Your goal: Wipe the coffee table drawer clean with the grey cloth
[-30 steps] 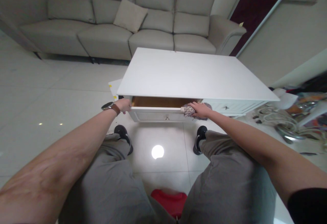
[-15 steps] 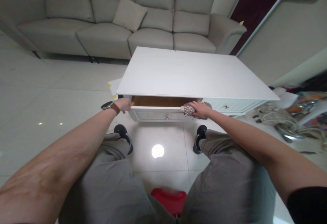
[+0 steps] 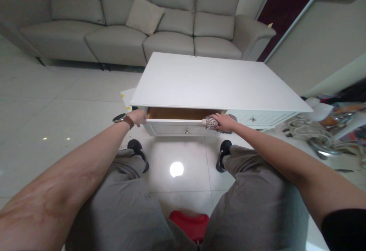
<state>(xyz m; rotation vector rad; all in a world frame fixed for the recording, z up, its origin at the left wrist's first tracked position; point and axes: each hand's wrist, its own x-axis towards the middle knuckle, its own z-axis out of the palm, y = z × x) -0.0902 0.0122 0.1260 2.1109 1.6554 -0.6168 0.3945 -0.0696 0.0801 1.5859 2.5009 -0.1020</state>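
Observation:
A white coffee table has its left front drawer pulled partly out, and the brown wooden inside shows. At the drawer's left front corner, my left hand is closed on the edge, a watch on its wrist. My right hand presses a patterned cloth against the right end of the drawer front, fingers wrapped over the cloth. Between the hands a small metal knob sits on the drawer front. The right drawer is closed.
Behind the table stands a grey sofa with a cushion. Coiled cables and a metal base lie at the right. A red stool shows between my legs; my feet are on the floor below the drawer.

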